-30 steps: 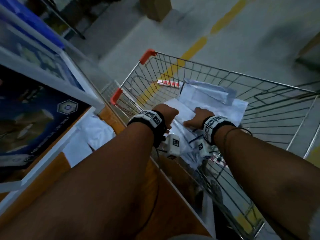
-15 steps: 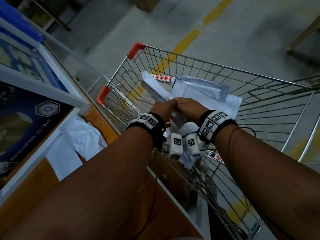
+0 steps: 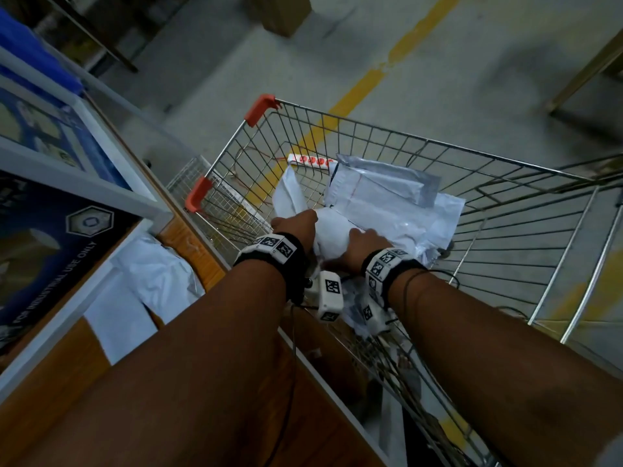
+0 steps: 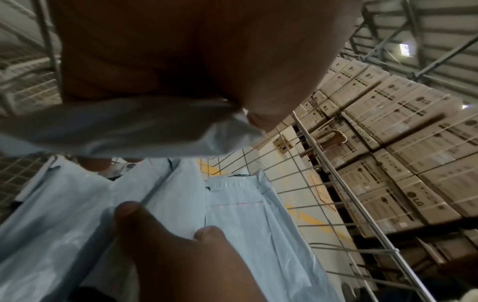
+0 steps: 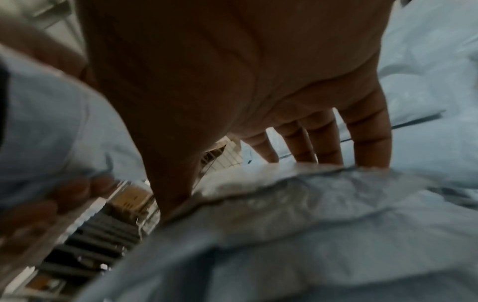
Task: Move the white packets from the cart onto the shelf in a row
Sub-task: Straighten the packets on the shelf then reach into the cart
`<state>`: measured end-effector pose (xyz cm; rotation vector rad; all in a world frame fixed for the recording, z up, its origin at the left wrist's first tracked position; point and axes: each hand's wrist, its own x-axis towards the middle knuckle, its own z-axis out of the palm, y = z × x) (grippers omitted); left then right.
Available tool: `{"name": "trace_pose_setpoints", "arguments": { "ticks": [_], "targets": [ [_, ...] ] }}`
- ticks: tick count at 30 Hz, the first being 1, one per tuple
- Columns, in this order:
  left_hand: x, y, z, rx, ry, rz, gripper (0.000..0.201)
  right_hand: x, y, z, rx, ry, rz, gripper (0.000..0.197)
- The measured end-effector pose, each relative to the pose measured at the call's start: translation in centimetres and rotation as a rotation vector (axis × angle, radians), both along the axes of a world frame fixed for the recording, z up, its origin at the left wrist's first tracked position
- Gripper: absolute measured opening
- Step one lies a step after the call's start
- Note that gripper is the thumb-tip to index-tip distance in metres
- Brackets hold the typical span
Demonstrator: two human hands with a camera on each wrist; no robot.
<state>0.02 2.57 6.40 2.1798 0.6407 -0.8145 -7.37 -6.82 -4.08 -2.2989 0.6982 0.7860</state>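
Both hands are down inside the wire cart [image 3: 404, 140]. My left hand [image 3: 296, 225] grips a crumpled white packet [image 3: 286, 193], lifted a little above the pile; in the left wrist view its thumb pinches that packet [image 4: 116, 128] against the fingers. My right hand [image 3: 362, 242] is on the pile of white packets [image 3: 421, 217]. The right wrist view has its fingers [image 5: 367, 139] behind the edge of a packet [image 5: 323, 196] and the thumb in front, gripping it. Two white packets [image 3: 158, 281] lie on the wooden shelf [image 3: 188, 246] at the left.
A white power strip [image 3: 312, 160] with red sockets lies at the cart's far end. A dark blue printed box [image 3: 50, 237] sits on the shelf beside the packets. Stacked cardboard boxes [image 4: 413, 132] stand beyond the cart. Grey floor with a yellow line [image 3: 354, 92] surrounds it.
Half a second ago both hands held the raised packet together. The right hand has since dropped onto the pile and taken another packet's edge; the left keeps its packet.
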Motion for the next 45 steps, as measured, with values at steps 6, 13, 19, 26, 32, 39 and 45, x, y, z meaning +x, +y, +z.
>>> {"name": "trace_pose_setpoints", "arguments": {
  "ticks": [6, 13, 19, 26, 32, 39, 45],
  "targets": [
    [-0.1, -0.2, 0.2, 0.006, -0.002, -0.070, 0.082, 0.0, -1.6, -0.7, 0.147, -0.075, -0.276, 0.106],
    [-0.8, 0.9, 2.6, -0.017, -0.073, -0.124, 0.069, 0.2, -4.8, 2.7, 0.340, -0.179, -0.523, 0.073],
    [-1.7, 5.5, 8.7, -0.035, -0.345, -0.304, 0.060, -0.1, -3.3, 9.7, 0.471, -0.447, -0.498, 0.022],
    [-3.4, 19.3, 16.4, 0.058, -0.536, -0.185, 0.068, 0.1, 4.5, 21.1, 0.605, -0.680, -0.385, 0.039],
    [-7.8, 34.4, 17.1, 0.180, -0.577, -0.054, 0.076, 0.1, 16.9, 25.0, 0.676, -0.691, -0.166, 0.043],
    [-12.4, 46.5, 13.8, 0.358, -0.425, 0.134, 0.079, -1.3, 31.8, 25.1, 0.658, -0.588, 0.027, 0.048],
    [-14.3, 50.8, 10.7, 0.384, -0.336, 0.172, 0.077, -2.6, 40.4, 22.6, 0.463, -0.468, 0.185, 0.049]
  ]
}}
